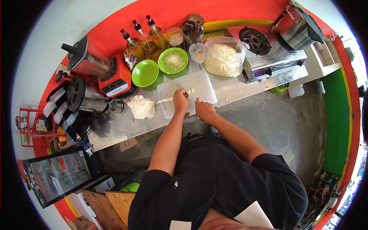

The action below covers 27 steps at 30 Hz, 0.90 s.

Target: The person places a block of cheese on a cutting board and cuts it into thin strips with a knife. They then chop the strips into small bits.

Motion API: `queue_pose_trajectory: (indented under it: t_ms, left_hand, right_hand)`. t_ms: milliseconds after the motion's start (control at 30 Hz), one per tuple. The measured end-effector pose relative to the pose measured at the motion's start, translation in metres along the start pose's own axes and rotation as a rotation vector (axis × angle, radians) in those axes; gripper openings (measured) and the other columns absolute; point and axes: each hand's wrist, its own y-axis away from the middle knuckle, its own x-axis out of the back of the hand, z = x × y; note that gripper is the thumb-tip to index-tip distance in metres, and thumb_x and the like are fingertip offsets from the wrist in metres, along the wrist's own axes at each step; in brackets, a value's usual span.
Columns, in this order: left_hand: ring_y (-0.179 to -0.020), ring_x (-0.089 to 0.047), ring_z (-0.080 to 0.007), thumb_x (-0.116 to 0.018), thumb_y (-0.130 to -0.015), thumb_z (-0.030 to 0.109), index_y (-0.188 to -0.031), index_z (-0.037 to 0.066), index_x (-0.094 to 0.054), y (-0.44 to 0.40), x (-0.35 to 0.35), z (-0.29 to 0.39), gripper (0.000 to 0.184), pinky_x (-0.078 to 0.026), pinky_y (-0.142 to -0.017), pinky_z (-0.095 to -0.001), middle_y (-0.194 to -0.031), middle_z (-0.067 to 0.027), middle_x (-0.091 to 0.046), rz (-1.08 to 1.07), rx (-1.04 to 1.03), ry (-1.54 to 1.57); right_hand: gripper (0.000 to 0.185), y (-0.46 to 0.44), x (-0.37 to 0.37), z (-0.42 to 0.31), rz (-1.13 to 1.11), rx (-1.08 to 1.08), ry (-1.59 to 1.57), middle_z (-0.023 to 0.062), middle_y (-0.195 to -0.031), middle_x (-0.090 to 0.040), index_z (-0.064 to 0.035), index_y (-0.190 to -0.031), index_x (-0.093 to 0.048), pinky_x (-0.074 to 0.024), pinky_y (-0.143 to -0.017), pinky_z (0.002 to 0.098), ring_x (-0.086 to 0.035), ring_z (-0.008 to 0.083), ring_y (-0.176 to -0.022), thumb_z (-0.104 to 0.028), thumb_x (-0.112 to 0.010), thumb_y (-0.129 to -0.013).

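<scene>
Right hand (205, 111) grips a knife (192, 96); one bowl (162, 67) (green) holds shreds (174, 61).

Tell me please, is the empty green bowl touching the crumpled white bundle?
Apart. The head view shows a strip of metal counter between the empty green bowl and the white bundle.

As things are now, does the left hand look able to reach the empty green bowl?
Probably yes: the empty green bowl sits beyond the cutting board to the left, with nothing tall between it and the left hand. That hand seems busy holding something, so it may need freeing first.
</scene>
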Motion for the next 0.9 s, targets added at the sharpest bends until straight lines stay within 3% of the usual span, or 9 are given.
queue_pose_trajectory:
  t_ms: [133, 333, 400, 533, 600, 900]
  left_hand:
    - [-0.082, -0.064, -0.0385, -0.067, -0.078, -0.008, -0.085, -0.001, -0.067, 0.001, -0.003, -0.005, 0.009, -0.051, -0.072, -0.0449, -0.087, -0.0197, -0.062, -0.002, -0.011, 0.002]
    - [-0.083, -0.064, -0.0380, -0.067, -0.078, -0.008, -0.081, -0.001, -0.064, 0.001, -0.006, -0.007, 0.009, -0.050, -0.072, -0.0453, -0.087, -0.0189, -0.062, 0.016, 0.001, 0.057]
    - [-0.082, -0.063, -0.0382, -0.067, -0.078, -0.008, -0.081, 0.000, -0.062, 0.000, -0.006, -0.007, 0.010, -0.050, -0.072, -0.0454, -0.088, -0.0192, -0.063, 0.034, -0.008, 0.047]
    - [-0.081, -0.063, -0.0390, -0.068, -0.078, -0.007, -0.083, 0.000, -0.063, 0.002, -0.007, -0.009, 0.010, -0.049, -0.071, -0.0460, -0.086, -0.0192, -0.063, 0.055, 0.022, 0.097]
    - [-0.080, -0.063, -0.0398, -0.068, -0.078, -0.007, -0.082, 0.000, -0.063, 0.001, -0.007, -0.012, 0.009, -0.049, -0.071, -0.0467, -0.084, -0.0192, -0.063, 0.059, -0.023, 0.113]
    - [-0.079, -0.063, -0.0405, -0.066, -0.080, -0.006, -0.080, -0.001, -0.065, 0.005, -0.003, -0.007, 0.005, -0.048, -0.070, -0.0475, -0.082, -0.0197, -0.062, 0.074, -0.077, 0.070]
  right_hand:
    - [0.020, 0.005, 0.008, -0.005, -0.034, -0.010, 0.001, 0.0226, -0.093, -0.074, -0.0006, -0.111, -0.047, -0.0600, -0.074, 0.0444, -0.076, 0.0360, -0.087, -0.012, -0.056, -0.098]
    - [0.019, -0.002, -0.013, -0.004, 0.004, -0.059, -0.105, 0.0230, -0.094, -0.074, -0.0005, -0.111, -0.048, -0.0597, -0.076, 0.0453, -0.075, 0.0356, -0.089, -0.018, -0.051, -0.102]
    - [0.018, -0.007, -0.008, -0.004, 0.049, -0.026, -0.050, 0.0191, -0.090, -0.075, -0.0024, -0.109, -0.049, -0.0602, -0.075, 0.0429, -0.076, 0.0333, -0.086, -0.020, -0.050, -0.103]
    - [0.019, 0.000, 0.001, -0.004, 0.019, -0.018, 0.014, 0.0192, -0.089, -0.075, -0.0027, -0.108, -0.048, -0.0600, -0.075, 0.0436, -0.076, 0.0328, -0.085, -0.021, -0.047, -0.105]
    - [0.018, 0.008, 0.000, -0.007, 0.025, -0.043, -0.049, 0.0214, -0.090, -0.074, -0.0023, -0.109, -0.047, -0.0598, -0.075, 0.0455, -0.075, 0.0367, -0.087, -0.019, -0.048, -0.104]
    - [0.020, -0.005, 0.011, -0.007, -0.005, -0.010, 0.000, 0.0188, -0.094, -0.075, -0.0008, -0.109, -0.050, -0.0602, -0.076, 0.0417, -0.076, 0.0330, -0.088, -0.016, -0.059, -0.098]
